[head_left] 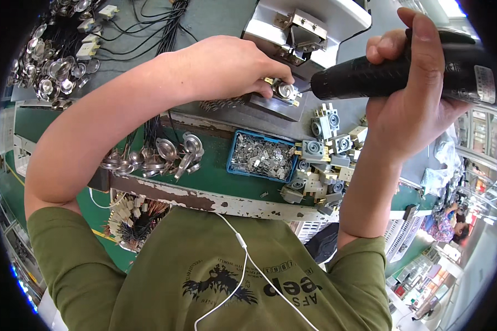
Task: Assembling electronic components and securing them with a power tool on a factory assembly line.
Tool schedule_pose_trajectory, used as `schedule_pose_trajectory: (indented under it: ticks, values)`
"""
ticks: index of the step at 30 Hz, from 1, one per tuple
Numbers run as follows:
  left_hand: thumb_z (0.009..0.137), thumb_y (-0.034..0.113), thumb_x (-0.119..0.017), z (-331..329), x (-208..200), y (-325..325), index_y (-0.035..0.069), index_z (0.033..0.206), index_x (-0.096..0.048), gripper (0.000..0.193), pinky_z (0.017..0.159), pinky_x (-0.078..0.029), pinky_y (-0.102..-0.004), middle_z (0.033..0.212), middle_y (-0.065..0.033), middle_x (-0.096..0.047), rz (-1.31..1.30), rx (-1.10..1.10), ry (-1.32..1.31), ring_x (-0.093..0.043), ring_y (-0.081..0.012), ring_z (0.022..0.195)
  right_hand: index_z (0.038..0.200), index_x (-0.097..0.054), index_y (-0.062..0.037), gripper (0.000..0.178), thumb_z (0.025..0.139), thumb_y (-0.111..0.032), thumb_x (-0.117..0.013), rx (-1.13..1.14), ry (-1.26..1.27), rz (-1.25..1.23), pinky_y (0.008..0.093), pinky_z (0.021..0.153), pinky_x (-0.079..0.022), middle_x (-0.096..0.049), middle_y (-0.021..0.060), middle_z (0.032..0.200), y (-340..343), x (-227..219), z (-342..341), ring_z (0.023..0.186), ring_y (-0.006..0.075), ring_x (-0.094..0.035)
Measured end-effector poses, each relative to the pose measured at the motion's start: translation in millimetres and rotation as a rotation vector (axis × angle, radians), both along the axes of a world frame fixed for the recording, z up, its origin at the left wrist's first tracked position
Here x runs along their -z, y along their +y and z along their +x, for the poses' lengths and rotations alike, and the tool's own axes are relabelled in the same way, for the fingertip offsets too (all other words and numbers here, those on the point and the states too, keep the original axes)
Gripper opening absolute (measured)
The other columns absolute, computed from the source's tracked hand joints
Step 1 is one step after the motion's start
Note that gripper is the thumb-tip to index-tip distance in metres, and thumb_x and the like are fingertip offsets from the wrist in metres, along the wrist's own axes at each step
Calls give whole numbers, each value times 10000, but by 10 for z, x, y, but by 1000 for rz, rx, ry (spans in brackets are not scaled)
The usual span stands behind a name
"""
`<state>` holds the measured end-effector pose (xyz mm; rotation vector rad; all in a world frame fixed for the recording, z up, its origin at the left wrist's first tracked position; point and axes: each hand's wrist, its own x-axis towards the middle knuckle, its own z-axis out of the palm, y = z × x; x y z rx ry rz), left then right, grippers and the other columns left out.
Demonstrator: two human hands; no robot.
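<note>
My left hand (pixel 234 66) reaches across the bench, thumb and fingers gripping a small switch-like part (pixel 285 91) with a round metal face and brass tabs. That part rests on a dark metal block (pixel 277 108). Wrapped in my right hand (pixel 406 94) is a black electric screwdriver (pixel 345 80), lying nearly level and pointing left. Its thin bit comes up to the right side of the part; whether they touch I cannot tell. Similar pale parts with round centres (pixel 315 148) lie piled to the right, nearer to me.
A blue tray (pixel 230 158) of small metal pieces stands near the bench's front edge. Capillary-like dark wires with silver discs (pixel 174 151) hang beside it; more discs (pixel 58 74) are heaped far left. Beyond the block sits a white housing with a metal bracket (pixel 309 30).
</note>
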<state>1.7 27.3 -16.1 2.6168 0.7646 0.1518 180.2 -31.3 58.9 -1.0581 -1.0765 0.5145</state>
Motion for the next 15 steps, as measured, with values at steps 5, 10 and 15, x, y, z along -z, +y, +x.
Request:
schedule_pose_trajectory:
  ticks: [5,10,15]
  values:
    - [956,328,-672,23,-11,-23,318,1321,-658,365,758,-552,-487,834,-123,-705,-6,6,6,-695,-360,846,1027,-625,121,178,940,-15,-701,-283,-39,327,356,520,-544,-666,188,733,164,67,225,576,210,-639]
    - [949,305,-685,32,-103,-36,272,1292,-670,345,804,-554,-468,921,-113,-723,-56,0,41,-696,-342,922,1027,-610,97,182,932,-14,-718,-350,-101,338,357,516,-554,-684,186,746,145,135,210,555,215,-650]
    - [940,291,-692,44,-197,-17,230,1275,-677,341,860,-557,-459,1053,-115,-723,-118,-39,101,-696,-325,1018,1025,-609,96,176,935,-12,-715,-334,-117,344,357,506,-550,-681,182,736,137,180,189,550,215,-653]
